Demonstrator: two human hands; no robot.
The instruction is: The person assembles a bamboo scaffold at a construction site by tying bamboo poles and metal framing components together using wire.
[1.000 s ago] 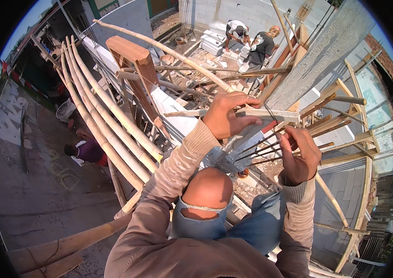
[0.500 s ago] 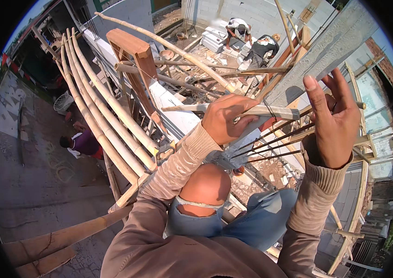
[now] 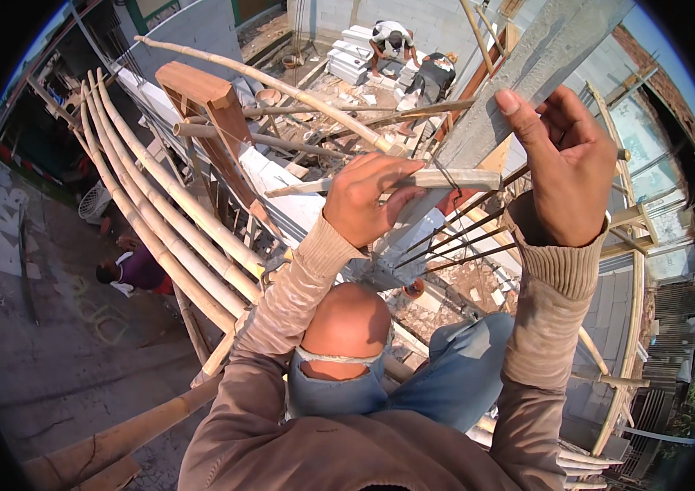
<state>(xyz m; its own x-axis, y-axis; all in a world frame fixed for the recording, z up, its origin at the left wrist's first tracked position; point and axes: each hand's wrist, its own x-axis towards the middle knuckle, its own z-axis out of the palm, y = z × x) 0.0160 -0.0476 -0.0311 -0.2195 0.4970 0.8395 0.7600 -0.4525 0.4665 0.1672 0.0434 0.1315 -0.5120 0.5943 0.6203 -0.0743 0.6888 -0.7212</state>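
Note:
My left hand (image 3: 368, 196) is closed around a narrow wooden batten (image 3: 458, 179), with the fingers over its top and the thumb below. The batten lies roughly level across my front, against the grey concrete column (image 3: 519, 90). A thin dark wire (image 3: 449, 182) loops around the batten near its right end. My right hand (image 3: 568, 168) is raised beside the column, right of the batten's end. Its thumb points up, apart from the half-bent fingers, and nothing shows between them. Several dark steel rods (image 3: 462, 239) stick out below the batten.
Bamboo poles (image 3: 171, 225) run along the left, high above the ground. A reddish wooden frame (image 3: 216, 106) stands ahead. Two people (image 3: 429, 78) bend by pale blocks (image 3: 349, 69) below; another person (image 3: 147, 268) is down left. A bamboo rail (image 3: 627, 352) stands right.
The view has shifted slightly, so the scene sits further left. My left hand keeps its hold on the batten. My right hand's fingers have bent more, and its thumb remains out.

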